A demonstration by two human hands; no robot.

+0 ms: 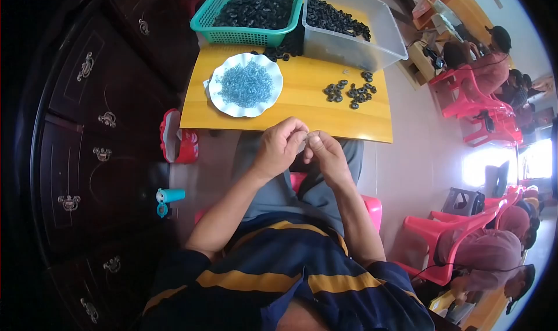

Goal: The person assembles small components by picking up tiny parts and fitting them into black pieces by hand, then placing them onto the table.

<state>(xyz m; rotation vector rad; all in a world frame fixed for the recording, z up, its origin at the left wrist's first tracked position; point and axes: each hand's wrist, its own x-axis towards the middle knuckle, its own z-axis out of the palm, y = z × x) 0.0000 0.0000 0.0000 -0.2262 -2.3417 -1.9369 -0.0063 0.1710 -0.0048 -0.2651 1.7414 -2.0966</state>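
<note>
My left hand point(280, 146) and my right hand point(324, 152) meet fingertip to fingertip just below the near edge of the yellow table point(302, 113). Something small is pinched between them, too small to tell what. On the table, a white scalloped plate point(216, 95) holds a heap of small blue-grey metal pieces point(246, 84). To the right lies a loose group of small black rings point(351, 92).
A green basket point(232, 35) and a clear plastic tub point(349, 50), both holding black rings, stand at the table's far edge. Dark wooden drawers point(87, 156) rise on the left. A red box point(177, 138) and a teal bottle point(168, 197) lie on the floor. People sit on pink chairs point(465, 98) at right.
</note>
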